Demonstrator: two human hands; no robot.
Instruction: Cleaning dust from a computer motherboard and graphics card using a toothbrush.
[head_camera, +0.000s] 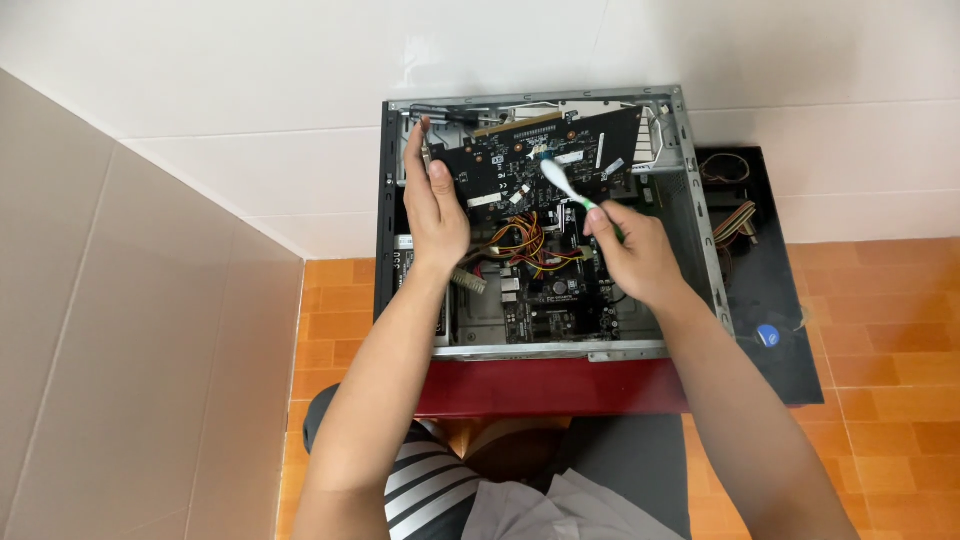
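Note:
My left hand (434, 200) grips the left end of a black circuit card (560, 155) and holds it tilted above an open computer case (695, 215). My right hand (632, 252) holds a white and green toothbrush (565, 185), its bristle head resting on the middle of the card's face. Under the card lie the case's mainboard (550, 300) and a bundle of yellow, red and black wires (530, 245).
The case lies on a red stool (550, 388) over an orange tiled floor. A black side panel (770, 300) with a ribbon cable and a blue round part lies to the right. White walls stand behind and at left. My knees are below the stool.

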